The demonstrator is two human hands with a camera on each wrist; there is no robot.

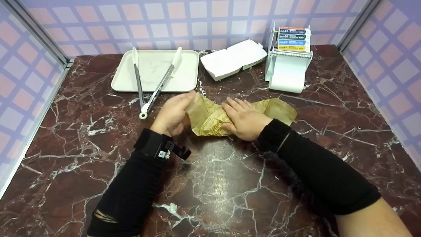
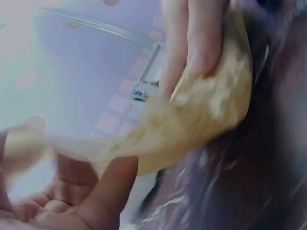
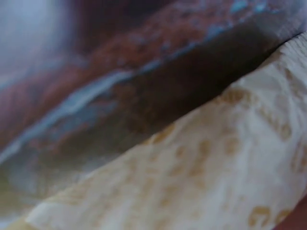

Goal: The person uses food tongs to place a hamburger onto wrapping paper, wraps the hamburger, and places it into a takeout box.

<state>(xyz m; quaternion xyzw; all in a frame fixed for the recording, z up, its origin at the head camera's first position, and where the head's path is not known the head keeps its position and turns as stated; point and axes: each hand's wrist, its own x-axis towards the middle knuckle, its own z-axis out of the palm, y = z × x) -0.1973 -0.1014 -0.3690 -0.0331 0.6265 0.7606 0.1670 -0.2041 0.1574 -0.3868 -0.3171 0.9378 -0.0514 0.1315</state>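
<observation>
I judge the wrapping partway: the printed paper (image 1: 213, 126) lies folded on the bench (image 1: 210, 184), flared ends left to close. My left hand (image 1: 172, 113) pinches its left edge; my right hand (image 1: 246, 121) presses it flat-fingered.

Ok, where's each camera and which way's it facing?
Head: on the head, facing forward and down at the paper; left hand, right hand and black sleeves show.
Left wrist: on that wrist, facing the paper; both hands partly show.
Right wrist: on that wrist, close on paper and table; no hand is clear.
Head and left wrist share both hands.
</observation>
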